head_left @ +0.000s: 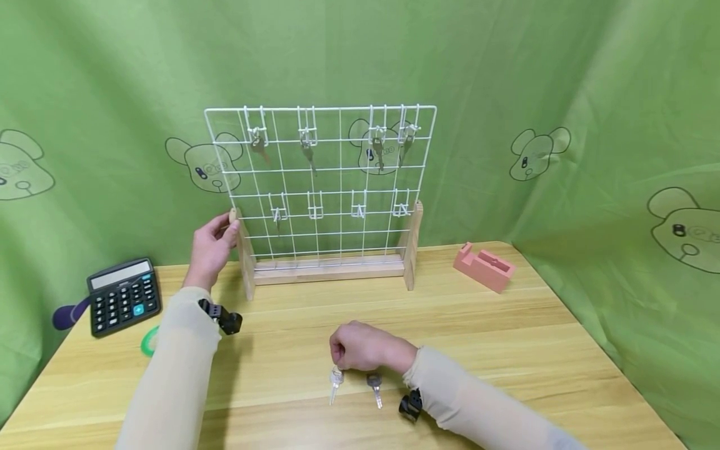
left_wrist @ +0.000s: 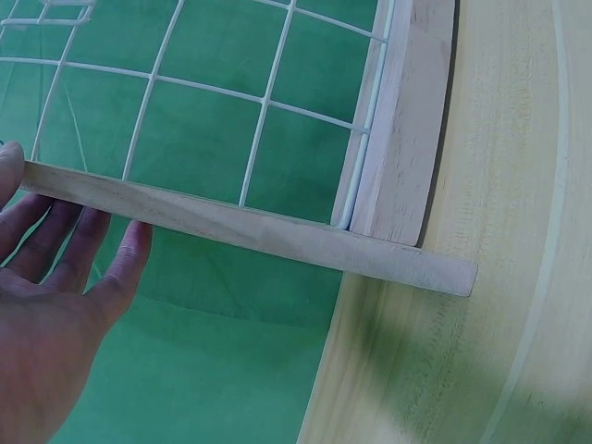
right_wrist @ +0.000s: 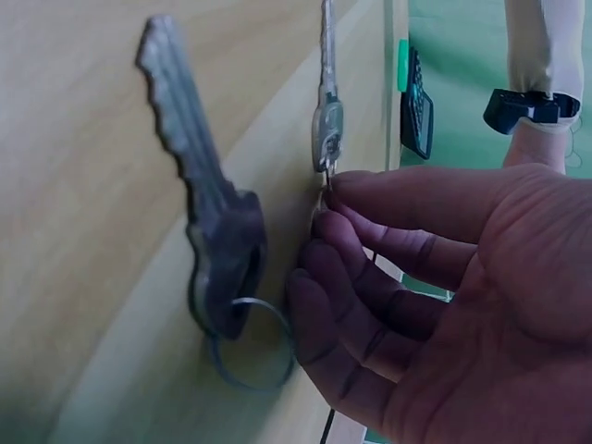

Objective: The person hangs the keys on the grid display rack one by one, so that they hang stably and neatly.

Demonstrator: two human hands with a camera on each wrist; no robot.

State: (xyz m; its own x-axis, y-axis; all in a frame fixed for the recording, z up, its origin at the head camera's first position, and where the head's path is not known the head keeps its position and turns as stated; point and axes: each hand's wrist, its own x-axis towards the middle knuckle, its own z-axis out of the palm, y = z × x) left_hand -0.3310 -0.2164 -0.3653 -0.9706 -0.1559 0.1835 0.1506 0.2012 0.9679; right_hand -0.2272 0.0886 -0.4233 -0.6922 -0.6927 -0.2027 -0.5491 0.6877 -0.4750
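Note:
A white wire grid rack (head_left: pixel 320 181) stands on a wooden base at the back of the table, with several keys hanging from its upper hooks. My left hand (head_left: pixel 216 244) rests on the rack's left wooden post (left_wrist: pixel 250 227), fingers (left_wrist: pixel 83 250) straight behind it and the thumb in front. Near the front edge, my right hand (head_left: pixel 337 362) pinches the ring of a light key (head_left: pixel 335 382) (right_wrist: pixel 326 129) that lies on the wood, its other fingers (right_wrist: pixel 351 305) curled. A darker key (head_left: pixel 374 387) (right_wrist: pixel 208 240) with its own ring lies right beside it, untouched.
A black calculator (head_left: pixel 124 295) sits at the left edge, with a purple object (head_left: pixel 66 314) behind it and a green tape roll (head_left: pixel 147 342) in front. A pink holder (head_left: pixel 485 265) stands at the back right. Green cloth surrounds the wooden table (head_left: pixel 506 350).

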